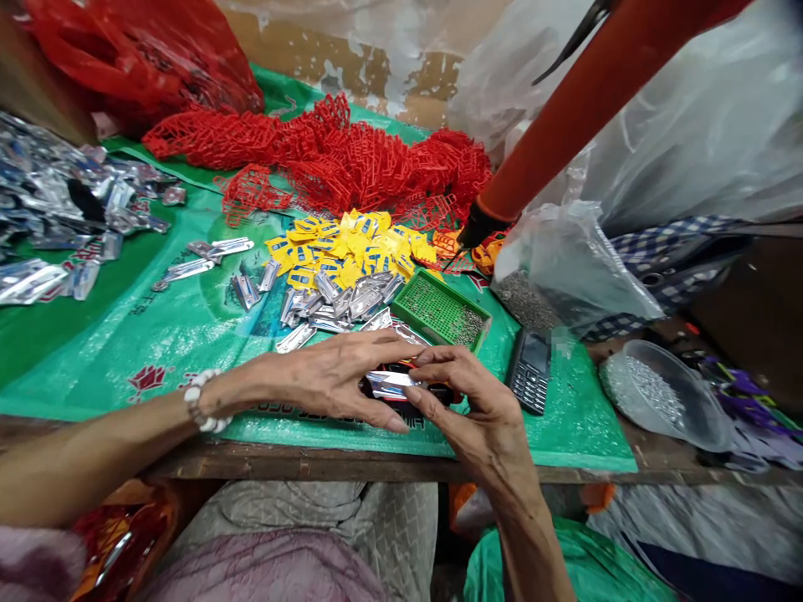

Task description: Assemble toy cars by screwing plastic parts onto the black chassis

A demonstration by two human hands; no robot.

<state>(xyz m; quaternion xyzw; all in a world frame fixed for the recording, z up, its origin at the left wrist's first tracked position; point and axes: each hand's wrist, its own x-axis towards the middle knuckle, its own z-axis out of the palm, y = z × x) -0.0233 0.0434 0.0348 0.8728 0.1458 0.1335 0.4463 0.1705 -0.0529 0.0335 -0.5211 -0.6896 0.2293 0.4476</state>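
Note:
Near the table's front edge, both hands meet around a small black-and-orange piece [444,391] with a silver metal piece [389,385] on top. My left hand [314,378], wearing a bead bracelet, curls around its left end, thumb in front and fingers behind. My right hand [480,405] pinches the right end between thumb and fingers. The underside of the piece is hidden. Just behind lie silver metal pieces [339,305] and a heap of yellow plastic parts [351,247]. A green tray [414,305] holding tiny metal bits stands behind my right hand.
An orange electric screwdriver [552,117] hangs tip-down over the tray. Red plastic frames [351,163] are heaped behind. More silver pieces [81,192] lie at left. At right are a keypad phone [530,372], a clear bag [570,259] and a plastic bowl [708,418] of small parts.

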